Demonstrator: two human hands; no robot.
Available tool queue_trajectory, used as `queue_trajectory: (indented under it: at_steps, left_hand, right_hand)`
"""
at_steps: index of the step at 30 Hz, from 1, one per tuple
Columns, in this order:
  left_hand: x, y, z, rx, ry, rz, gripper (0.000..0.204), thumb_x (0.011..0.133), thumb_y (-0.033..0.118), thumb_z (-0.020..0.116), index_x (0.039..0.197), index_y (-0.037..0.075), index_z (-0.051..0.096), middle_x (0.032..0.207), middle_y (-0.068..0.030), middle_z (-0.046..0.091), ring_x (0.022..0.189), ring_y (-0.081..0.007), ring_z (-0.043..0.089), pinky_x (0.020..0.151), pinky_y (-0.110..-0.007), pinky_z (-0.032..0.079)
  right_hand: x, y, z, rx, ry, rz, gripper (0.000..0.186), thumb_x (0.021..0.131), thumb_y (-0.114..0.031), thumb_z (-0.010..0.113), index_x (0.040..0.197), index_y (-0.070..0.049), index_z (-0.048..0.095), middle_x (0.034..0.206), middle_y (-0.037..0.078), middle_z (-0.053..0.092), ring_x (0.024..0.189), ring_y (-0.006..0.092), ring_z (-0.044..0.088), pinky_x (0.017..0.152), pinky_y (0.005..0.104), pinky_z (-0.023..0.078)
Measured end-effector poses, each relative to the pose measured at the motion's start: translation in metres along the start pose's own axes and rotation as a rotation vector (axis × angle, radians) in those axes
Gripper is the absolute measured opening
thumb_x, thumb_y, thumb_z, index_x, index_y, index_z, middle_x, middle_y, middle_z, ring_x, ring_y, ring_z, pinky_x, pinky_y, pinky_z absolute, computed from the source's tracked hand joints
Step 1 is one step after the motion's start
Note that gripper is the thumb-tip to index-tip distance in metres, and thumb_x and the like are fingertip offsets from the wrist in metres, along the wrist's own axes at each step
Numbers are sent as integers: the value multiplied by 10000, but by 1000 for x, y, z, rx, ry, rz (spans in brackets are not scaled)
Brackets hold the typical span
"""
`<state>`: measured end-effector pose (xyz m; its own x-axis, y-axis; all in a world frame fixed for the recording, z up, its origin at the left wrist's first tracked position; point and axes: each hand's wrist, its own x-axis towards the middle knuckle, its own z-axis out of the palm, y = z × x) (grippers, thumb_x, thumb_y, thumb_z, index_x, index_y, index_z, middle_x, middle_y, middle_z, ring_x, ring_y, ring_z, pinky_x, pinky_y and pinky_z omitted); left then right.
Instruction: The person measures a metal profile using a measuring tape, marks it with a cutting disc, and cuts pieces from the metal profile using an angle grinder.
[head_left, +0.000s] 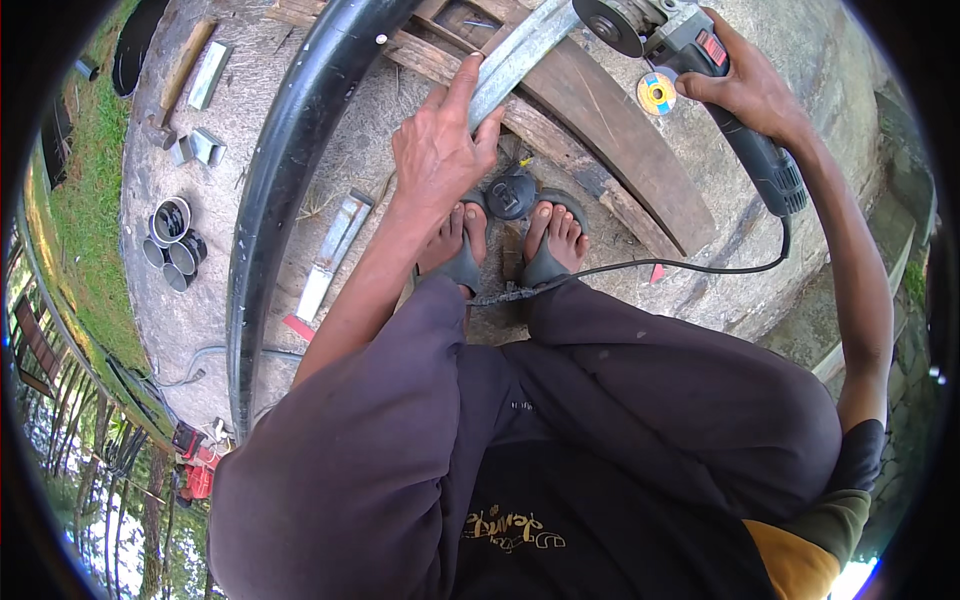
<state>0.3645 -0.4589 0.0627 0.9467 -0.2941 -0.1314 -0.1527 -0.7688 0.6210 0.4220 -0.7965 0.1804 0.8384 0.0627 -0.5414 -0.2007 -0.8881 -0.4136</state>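
Note:
My left hand (440,150) grips the near end of a grey metal bar (520,62), with the index finger along one side and the thumb on the other. The bar slants away to the upper right over wooden boards (610,150). My right hand (748,85) is wrapped round the body of an angle grinder (755,150), held to the right of the bar. Its dark disc (608,25) is near the bar's far part; whether they touch I cannot tell. Under the grinder lies a yellow and blue disc (657,93).
A long black pipe (285,170) curves past my left arm. Further left are a hammer (182,85), short metal pieces (208,75) and black pipe rings (172,220). A metal tool with a red end (335,255) lies nearer. The grinder's cord (690,268) crosses by my feet (555,235).

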Motion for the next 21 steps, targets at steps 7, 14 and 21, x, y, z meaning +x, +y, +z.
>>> queue_trajectory:
  at_steps: [7, 14, 21]
  left_hand:
    - [1, 1, -8, 23, -3, -10, 625, 900, 264, 769, 1474, 114, 571, 1169, -260, 733, 986, -466, 738, 818, -524, 602]
    - [4, 5, -6, -19, -35, -35, 643, 905, 241, 763, 1499, 140, 539, 1210, -251, 721, 991, -477, 730, 812, -543, 598]
    - [2, 5, -11, -31, -72, -60, 668, 909, 221, 756, 1525, 144, 509, 1157, -250, 722, 940, -478, 730, 779, -548, 597]
  right_hand:
    - [3, -15, -6, -22, -67, 86, 1031, 750, -331, 822, 1599, 9, 348, 1273, 259, 671, 1180, 338, 658, 1028, 403, 514]
    - [7, 13, 10, -129, 42, -34, 1034, 719, -386, 780, 1577, 35, 388, 1245, 356, 680, 1116, 432, 711, 1037, 452, 532]
    - [4, -1, 5, -83, 15, 21, 975, 721, -335, 785, 1561, -1, 419, 1153, 286, 721, 1050, 378, 723, 966, 446, 544]
